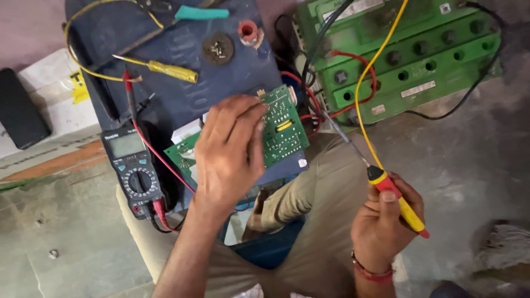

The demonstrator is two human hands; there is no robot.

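Right hand [386, 221] grips the soldering iron [400, 201], tip off the board. Left hand [229, 149] pinches the green circuit board [281, 129] atop the dark battery [182, 49]. Soldering seems underway; next, steady tip placement.

Rough grey concrete floor [458, 160], stained and dusty, under daylight.

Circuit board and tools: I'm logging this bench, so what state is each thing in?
Circuit board: held tilted by left hand.
Soldering iron: gripped in right hand, tip off the board.
Multimeter: lying flat, leads plugged in.
Yellow screwdriver: lying on dark blue case.
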